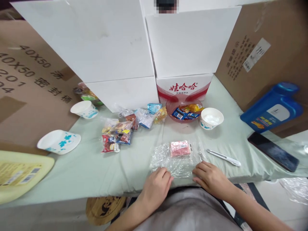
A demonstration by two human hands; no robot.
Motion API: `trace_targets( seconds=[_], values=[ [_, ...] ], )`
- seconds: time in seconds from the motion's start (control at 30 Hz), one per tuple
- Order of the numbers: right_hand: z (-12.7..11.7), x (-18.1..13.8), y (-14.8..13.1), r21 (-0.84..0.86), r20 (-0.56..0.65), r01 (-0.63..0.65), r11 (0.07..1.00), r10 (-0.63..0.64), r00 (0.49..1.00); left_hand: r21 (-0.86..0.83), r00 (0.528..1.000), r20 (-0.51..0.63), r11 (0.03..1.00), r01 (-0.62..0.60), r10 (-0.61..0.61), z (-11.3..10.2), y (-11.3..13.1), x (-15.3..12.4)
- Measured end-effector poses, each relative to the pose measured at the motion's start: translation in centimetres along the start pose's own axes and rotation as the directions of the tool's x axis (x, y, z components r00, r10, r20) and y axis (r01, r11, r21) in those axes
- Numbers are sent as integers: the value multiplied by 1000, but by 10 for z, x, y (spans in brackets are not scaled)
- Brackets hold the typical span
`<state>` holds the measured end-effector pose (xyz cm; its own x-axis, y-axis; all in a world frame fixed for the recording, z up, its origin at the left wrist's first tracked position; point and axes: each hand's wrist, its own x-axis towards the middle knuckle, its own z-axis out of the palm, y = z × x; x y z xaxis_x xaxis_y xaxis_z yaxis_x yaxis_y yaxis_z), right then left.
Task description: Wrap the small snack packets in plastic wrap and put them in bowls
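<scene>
A clear plastic bag (178, 160) lies flat near the table's front edge, with a pink packet (180, 148) inside it. My left hand (156, 186) rests at the bag's near left corner, fingers curled loosely against the plastic. At the near right corner my right hand (210, 178) lies with fingers stretched forward onto the bag's edge. Neither hand lifts anything.
A white pen (223, 157) lies right of the bag, a black phone (273, 151) and blue jug (271, 109) farther right. Behind stand a pink bowl of snacks (185, 113), paper cups (211, 118) (84, 109) (59, 141), loose snack packets (120, 131), and white and brown boxes.
</scene>
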<state>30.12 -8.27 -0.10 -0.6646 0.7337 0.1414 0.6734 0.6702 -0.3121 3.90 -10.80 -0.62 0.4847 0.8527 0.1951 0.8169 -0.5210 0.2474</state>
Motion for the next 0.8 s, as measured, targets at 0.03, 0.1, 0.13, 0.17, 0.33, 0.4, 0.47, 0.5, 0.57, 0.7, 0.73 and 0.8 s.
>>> trace_targets(
  seconds=[0.03,0.1,0.13,0.17,0.33,0.4,0.47,0.5,0.57,0.7,0.73,0.8],
  values=[
    [-1,4,2,-20,-20,-12,1000,12,1000,19,1000,-14,999,25,-25,0,-3,3],
    [-3,11,6,-94,-83,-53,994,46,996,82,996,-69,995,54,-49,-1,-8,11],
    [-3,15,9,-132,-116,-79,988,64,991,115,993,-103,991,70,-58,-1,-11,15],
    [-3,19,12,-163,-148,-103,981,79,986,142,988,-138,986,91,-71,-2,-13,18],
    [0,36,23,-159,-289,-168,973,116,950,162,950,-272,965,204,-155,-7,-21,35],
    [0,44,24,-144,-315,-176,974,124,941,132,946,-295,975,181,-136,-6,-24,42],
    [-1,53,23,-128,-318,-165,978,117,941,83,957,-270,988,130,-104,-1,-29,48],
    [-1,57,21,-115,-303,-145,983,104,947,54,967,-239,993,107,-92,3,-32,51],
    [-1,66,18,-85,-240,-78,993,55,969,1,984,-158,997,82,-81,11,-37,55],
    [3,82,19,-62,-64,9,998,-13,998,-43,994,5,993,109,-108,25,-45,55],
    [4,85,22,-57,-32,5,998,-6,999,-45,992,32,991,123,-121,28,-45,54],
    [6,92,30,-29,13,-13,999,14,1000,-48,988,57,988,145,-142,32,-46,52]
  ],
)
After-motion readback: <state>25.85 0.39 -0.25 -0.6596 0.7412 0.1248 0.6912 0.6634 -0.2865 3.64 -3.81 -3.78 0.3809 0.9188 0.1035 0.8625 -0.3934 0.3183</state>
